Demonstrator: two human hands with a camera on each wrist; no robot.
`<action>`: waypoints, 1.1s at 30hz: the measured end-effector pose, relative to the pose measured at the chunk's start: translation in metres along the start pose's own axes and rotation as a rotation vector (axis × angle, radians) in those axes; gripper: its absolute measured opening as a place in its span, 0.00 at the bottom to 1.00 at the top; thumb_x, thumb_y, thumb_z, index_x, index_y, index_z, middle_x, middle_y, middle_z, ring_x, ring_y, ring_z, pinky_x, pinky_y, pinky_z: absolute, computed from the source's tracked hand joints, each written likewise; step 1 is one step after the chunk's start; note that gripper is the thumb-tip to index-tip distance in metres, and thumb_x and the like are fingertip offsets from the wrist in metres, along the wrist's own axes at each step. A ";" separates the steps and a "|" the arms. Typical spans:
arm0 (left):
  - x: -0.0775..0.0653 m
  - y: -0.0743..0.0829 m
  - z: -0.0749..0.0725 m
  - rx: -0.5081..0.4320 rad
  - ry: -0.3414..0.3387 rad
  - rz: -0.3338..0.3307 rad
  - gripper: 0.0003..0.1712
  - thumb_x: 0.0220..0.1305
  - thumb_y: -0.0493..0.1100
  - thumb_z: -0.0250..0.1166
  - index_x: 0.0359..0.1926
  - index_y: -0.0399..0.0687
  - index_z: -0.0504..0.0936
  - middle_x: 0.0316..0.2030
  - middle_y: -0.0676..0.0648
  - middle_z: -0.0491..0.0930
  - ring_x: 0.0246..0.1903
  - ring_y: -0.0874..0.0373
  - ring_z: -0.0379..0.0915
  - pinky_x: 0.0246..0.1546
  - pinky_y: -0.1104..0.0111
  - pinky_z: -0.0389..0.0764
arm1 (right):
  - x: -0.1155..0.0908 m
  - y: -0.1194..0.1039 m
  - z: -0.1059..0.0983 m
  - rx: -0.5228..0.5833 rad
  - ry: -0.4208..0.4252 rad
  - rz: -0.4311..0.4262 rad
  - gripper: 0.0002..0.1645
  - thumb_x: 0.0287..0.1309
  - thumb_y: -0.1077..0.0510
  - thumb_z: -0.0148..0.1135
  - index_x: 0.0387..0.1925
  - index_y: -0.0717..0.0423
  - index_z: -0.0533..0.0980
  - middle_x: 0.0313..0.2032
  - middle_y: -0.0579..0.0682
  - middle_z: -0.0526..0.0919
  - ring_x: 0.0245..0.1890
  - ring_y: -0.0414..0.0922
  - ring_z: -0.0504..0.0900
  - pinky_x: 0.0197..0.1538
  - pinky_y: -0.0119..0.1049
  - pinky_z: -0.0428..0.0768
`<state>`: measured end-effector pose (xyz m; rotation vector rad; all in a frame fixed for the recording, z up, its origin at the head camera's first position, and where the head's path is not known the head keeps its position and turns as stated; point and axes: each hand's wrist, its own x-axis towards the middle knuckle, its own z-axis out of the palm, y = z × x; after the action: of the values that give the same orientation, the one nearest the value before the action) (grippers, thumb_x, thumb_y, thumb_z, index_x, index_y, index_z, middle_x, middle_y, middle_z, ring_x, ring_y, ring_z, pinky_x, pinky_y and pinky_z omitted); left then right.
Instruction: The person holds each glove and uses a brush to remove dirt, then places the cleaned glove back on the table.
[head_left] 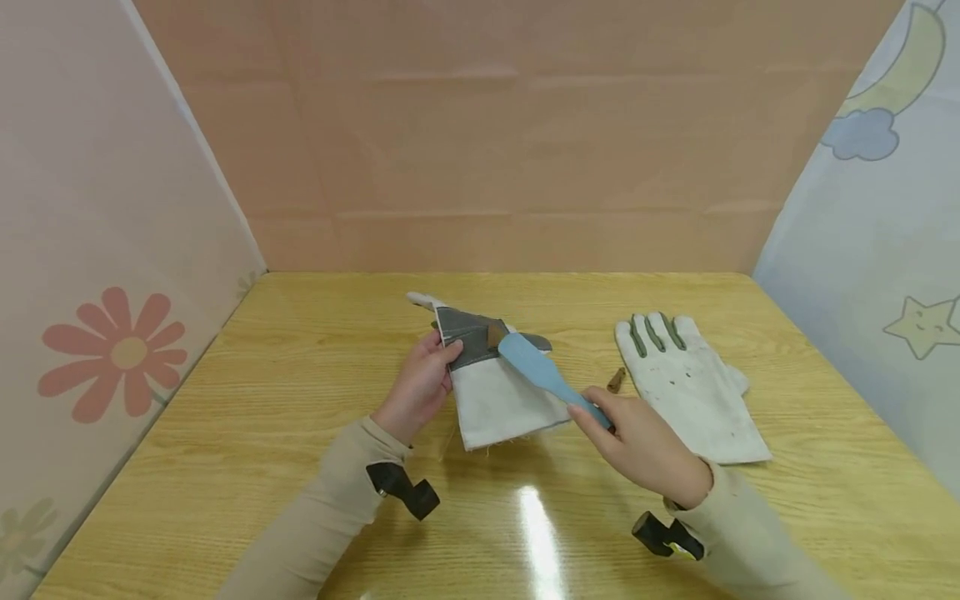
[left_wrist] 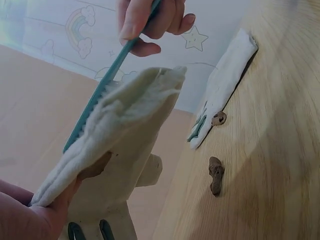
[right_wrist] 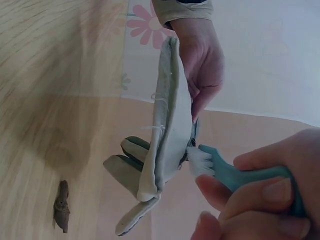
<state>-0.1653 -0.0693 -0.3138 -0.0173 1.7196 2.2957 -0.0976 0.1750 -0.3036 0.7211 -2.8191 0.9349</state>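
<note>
My left hand [head_left: 420,383] grips a white work glove with a grey band [head_left: 502,404] by its left edge, thumb on top. The glove is held up off the table, tilted, its cuff opening towards me. In my right hand [head_left: 645,442] is a blue scrubbing brush [head_left: 543,371], gripped by the handle. Its white bristles [right_wrist: 200,161] meet the glove's grey part in the right wrist view. A brown smear [head_left: 495,333] shows on the grey band by the brush head. The glove's finger ends point away from me.
A second white glove with green finger linings [head_left: 690,392] lies flat on the table's right side, marked with small dark spots. Beside it is a brown lump [head_left: 616,380]. Two brown lumps appear on the wood in the left wrist view, one a twisted piece [left_wrist: 216,175].
</note>
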 end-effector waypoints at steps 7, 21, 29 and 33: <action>0.000 0.000 0.006 0.054 -0.033 0.007 0.25 0.73 0.35 0.40 0.69 0.35 0.55 0.62 0.32 0.66 0.53 0.49 0.75 0.38 0.71 0.80 | 0.007 -0.003 -0.002 0.090 0.054 -0.060 0.11 0.68 0.60 0.48 0.29 0.56 0.70 0.13 0.37 0.55 0.11 0.27 0.49 0.14 0.24 0.57; -0.002 0.002 0.002 0.018 -0.046 0.006 0.27 0.73 0.36 0.39 0.70 0.37 0.50 0.65 0.35 0.63 0.61 0.44 0.66 0.43 0.72 0.79 | -0.001 -0.006 -0.001 -0.013 0.037 -0.033 0.08 0.66 0.59 0.52 0.29 0.54 0.71 0.12 0.35 0.55 0.10 0.26 0.49 0.14 0.24 0.57; -0.003 0.003 0.005 0.042 -0.046 0.010 0.25 0.73 0.36 0.41 0.69 0.36 0.55 0.62 0.33 0.67 0.49 0.55 0.77 0.37 0.72 0.79 | 0.005 -0.006 -0.006 0.077 0.102 -0.068 0.10 0.67 0.61 0.49 0.29 0.55 0.71 0.12 0.36 0.56 0.11 0.26 0.49 0.14 0.24 0.57; -0.004 0.001 0.006 0.045 -0.084 0.027 0.25 0.73 0.35 0.39 0.68 0.35 0.55 0.62 0.31 0.66 0.44 0.60 0.79 0.38 0.72 0.80 | 0.009 -0.007 0.000 0.076 0.061 -0.055 0.10 0.68 0.60 0.49 0.29 0.56 0.70 0.13 0.37 0.56 0.11 0.27 0.50 0.14 0.25 0.58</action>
<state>-0.1612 -0.0651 -0.3105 0.1103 1.7390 2.2418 -0.1020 0.1665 -0.2982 0.7608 -2.7098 1.0421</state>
